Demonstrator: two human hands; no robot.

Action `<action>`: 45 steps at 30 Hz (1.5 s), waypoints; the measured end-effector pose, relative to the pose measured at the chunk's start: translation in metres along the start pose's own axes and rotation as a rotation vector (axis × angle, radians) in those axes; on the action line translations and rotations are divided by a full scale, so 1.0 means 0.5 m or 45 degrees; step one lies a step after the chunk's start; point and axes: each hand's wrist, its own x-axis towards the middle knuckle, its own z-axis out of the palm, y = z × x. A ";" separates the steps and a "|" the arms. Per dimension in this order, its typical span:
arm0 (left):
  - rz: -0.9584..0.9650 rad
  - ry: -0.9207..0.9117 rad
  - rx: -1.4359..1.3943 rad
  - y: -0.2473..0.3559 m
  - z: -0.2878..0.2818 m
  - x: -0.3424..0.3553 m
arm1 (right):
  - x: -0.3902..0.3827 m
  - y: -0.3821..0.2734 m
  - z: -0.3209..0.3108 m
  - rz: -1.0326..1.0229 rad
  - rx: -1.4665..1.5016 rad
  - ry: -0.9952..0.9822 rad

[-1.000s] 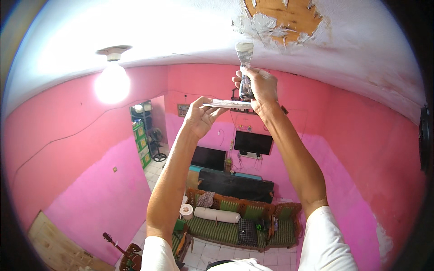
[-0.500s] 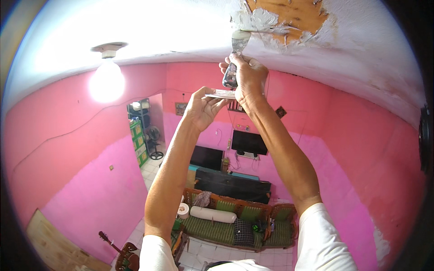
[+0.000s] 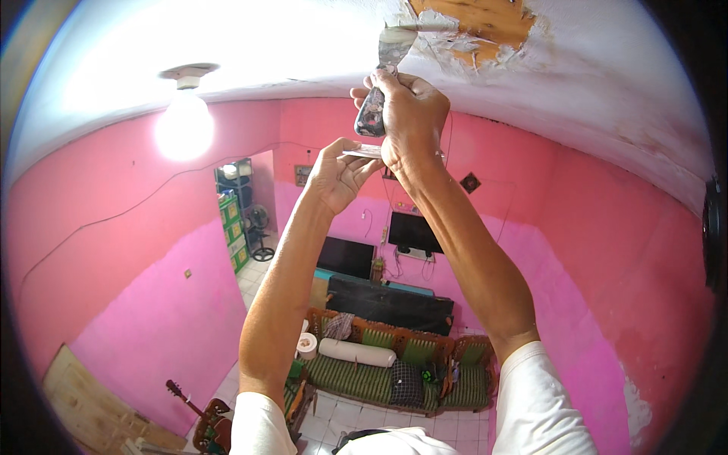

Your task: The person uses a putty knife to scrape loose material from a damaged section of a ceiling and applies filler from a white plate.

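My right hand is closed round the dark, smeared handle of a putty knife, its broad blade raised at the ceiling against the lower left of a rough patch of white filler around exposed orange-brown board. Just below and left of that, my left hand grips a thin flat white board with pale material on it, its fingers underneath. The board's right end is hidden behind my right hand.
A lit bulb hangs left of my hands. Below are a green sofa, a guitar, two screens, a dark cabinet, a fan and a wooden door. Pink walls surround them.
My right hand and the putty knife have moved up and left, the blade reaching the ceiling filler. My left hand and the board have risen a little.
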 end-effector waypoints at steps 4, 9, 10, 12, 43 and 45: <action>0.043 -0.001 0.013 0.015 -0.004 -0.010 | -0.029 -0.030 0.032 0.000 0.054 0.008; 0.117 -0.059 -0.004 0.023 -0.006 -0.025 | -0.081 -0.055 0.031 -0.001 0.125 -0.132; 0.139 -0.056 -0.001 0.017 0.000 -0.028 | -0.090 -0.059 0.022 0.000 0.137 -0.183; 0.059 -0.150 -0.065 0.033 -0.003 -0.041 | -0.105 -0.066 0.004 0.018 0.141 -0.208; 0.052 0.105 0.042 -0.002 -0.089 -0.001 | 0.080 0.089 -0.026 0.142 0.017 -0.022; 0.059 0.095 0.052 -0.001 -0.087 -0.004 | 0.068 0.077 -0.018 0.133 -0.003 -0.007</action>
